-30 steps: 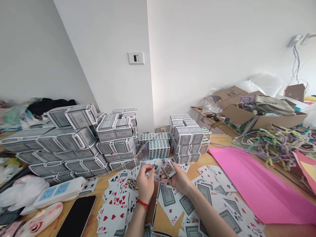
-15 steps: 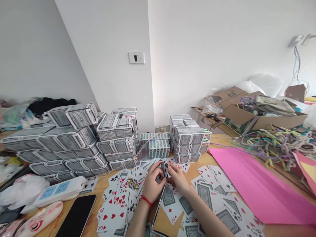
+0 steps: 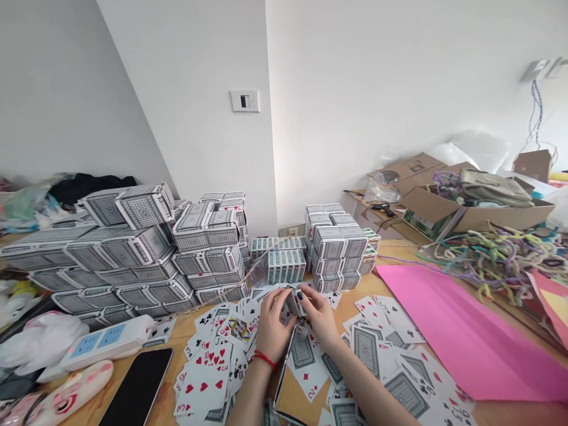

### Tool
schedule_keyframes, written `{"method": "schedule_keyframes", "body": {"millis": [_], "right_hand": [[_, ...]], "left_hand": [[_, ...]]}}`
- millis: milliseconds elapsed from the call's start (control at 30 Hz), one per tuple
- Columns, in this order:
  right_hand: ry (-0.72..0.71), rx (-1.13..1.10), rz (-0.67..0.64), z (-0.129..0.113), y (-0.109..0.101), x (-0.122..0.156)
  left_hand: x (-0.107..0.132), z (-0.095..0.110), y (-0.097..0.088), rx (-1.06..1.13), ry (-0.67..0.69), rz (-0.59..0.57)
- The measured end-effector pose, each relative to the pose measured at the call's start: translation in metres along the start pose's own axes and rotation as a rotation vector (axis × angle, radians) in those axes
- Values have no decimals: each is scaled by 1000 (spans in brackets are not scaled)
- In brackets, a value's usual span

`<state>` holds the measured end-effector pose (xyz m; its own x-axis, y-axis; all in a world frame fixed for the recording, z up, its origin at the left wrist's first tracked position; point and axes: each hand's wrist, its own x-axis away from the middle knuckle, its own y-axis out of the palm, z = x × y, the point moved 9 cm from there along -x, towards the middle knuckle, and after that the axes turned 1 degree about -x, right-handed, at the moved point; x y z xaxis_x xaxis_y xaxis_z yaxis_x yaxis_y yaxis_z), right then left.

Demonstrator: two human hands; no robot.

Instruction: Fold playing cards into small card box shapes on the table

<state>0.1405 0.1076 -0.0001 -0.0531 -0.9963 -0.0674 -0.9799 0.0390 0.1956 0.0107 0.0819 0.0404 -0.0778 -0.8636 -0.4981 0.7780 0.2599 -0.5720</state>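
A folded playing card piece (image 3: 294, 305), with a patterned grey back, is between my two hands at the middle of the table. My left hand (image 3: 271, 328), with a red string bracelet at the wrist, curls round its left side. My right hand (image 3: 317, 313), dark polish on its thumbnail, pinches the right side. The fingers partly hide the piece, so its full shape cannot be seen. Loose playing cards (image 3: 206, 384) lie face up left of my left forearm. More cards (image 3: 366, 349), face up and face down, spread under and beyond my right arm.
Stacked blocks of folded cards (image 3: 119, 248) stand at the left, another stack (image 3: 339, 242) behind my hands. Green card packs (image 3: 286, 266) sit between. A phone (image 3: 137, 387) and power strip (image 3: 109, 343) lie left. Pink paper (image 3: 461, 337) and tangled cords (image 3: 501, 254) are right.
My left fingers have shifted and spread more round the folded card piece, and its patterned face now shows more. My right hand stays on it. The surroundings look the same.
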Motion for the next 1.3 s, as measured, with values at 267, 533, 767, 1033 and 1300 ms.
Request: {"method": "schedule_keyframes", "body": {"millis": [267,533,767,1033,1300], "right_hand": [[-7,-5,22,5,-2,-3],[-55,46,-12,11,0,-5],[-82,78,-18,16,-1,-7],[-90,83,-108,12,6,-3],[-72,60,-194,3,15,1]], "left_hand": [[1,3,-1,-70,-4,21],[2,0,1,-42,-22,11],[1,-1,2,-17,-23,-1],[1,7,1,10,12,1],[2,13,3,3,61,-12]]}}
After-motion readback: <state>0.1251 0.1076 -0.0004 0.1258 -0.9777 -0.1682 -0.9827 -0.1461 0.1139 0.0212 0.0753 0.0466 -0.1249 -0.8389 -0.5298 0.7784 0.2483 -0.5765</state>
